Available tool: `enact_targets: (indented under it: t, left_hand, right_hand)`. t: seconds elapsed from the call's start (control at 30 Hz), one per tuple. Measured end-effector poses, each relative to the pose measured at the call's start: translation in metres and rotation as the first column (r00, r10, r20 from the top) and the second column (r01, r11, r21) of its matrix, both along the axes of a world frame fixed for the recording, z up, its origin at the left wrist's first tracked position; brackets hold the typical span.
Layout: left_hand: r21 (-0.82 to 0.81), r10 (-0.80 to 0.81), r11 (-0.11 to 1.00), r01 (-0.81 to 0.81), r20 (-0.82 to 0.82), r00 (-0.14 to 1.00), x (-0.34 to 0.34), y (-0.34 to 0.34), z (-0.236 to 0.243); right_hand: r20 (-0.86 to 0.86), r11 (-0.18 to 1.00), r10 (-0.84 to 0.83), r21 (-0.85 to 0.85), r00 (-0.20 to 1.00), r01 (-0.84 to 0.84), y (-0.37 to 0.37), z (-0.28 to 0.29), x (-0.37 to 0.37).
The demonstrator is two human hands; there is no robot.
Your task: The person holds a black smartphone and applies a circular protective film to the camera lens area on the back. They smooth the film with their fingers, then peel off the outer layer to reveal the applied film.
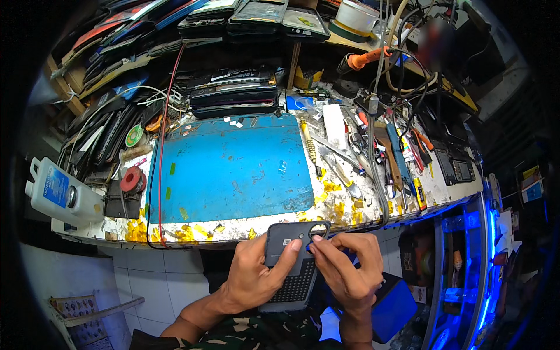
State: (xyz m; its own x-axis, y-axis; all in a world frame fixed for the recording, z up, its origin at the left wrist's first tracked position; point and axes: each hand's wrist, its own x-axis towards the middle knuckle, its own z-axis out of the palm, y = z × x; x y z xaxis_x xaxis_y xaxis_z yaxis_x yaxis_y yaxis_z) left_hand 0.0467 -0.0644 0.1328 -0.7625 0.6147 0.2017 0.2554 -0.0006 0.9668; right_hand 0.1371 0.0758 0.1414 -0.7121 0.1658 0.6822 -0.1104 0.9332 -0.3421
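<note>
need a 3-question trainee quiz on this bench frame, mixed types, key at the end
1. True or false: the dark grey phone back cover rests flat on the blue rubber work mat.
2. Which hand pinches the cover's top edge by the camera cutout? A) left hand B) right hand C) neither
3. Fill in: the white plastic jug with a blue label stands at the bench's ____ end.

Key:
1. False. Both hands hold it in the air, in front of the bench edge.
2. B. The left hand grips the cover's body from the side.
3. Left.
</note>
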Motion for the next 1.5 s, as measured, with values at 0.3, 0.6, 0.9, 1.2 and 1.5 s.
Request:
enact_targets:
  t: [0.3, 0.6, 0.9, 1.2, 1.5]
  left_hand:
    - [0.059, 0.051, 0.996, -0.060, 0.150, 0.987, 0.005, 0.000, -0.001]
    - [0.037, 0.007, 0.999, -0.015, 0.202, 0.979, 0.006, -0.003, -0.001]
    - [0.153, 0.108, 0.972, -0.176, 0.373, 0.922, 0.003, -0.002, 0.003]
    - [0.131, 0.185, 0.974, -0.184, 0.004, 0.983, 0.003, -0.007, -0.004]
    - [0.238, 0.264, 0.959, -0.152, -0.560, 0.785, 0.002, -0.001, -0.017]
  right_hand:
    - [-0.060, 0.996, 0.084, 0.031, 0.995, -0.082, 0.001, -0.011, -0.004]
    - [-0.047, 0.931, 0.208, -0.298, 0.977, -0.212, 0.009, -0.015, -0.004]
    - [-0.189, 0.821, 0.198, -0.504, 0.962, -0.268, 0.014, -0.030, 0.003]
    - [-0.102, 0.788, 0.128, -0.594, 0.986, -0.164, -0.010, -0.008, -0.005]
    - [-0.028, 0.706, 0.044, -0.707, 0.999, -0.051, -0.031, -0.003, -0.013]
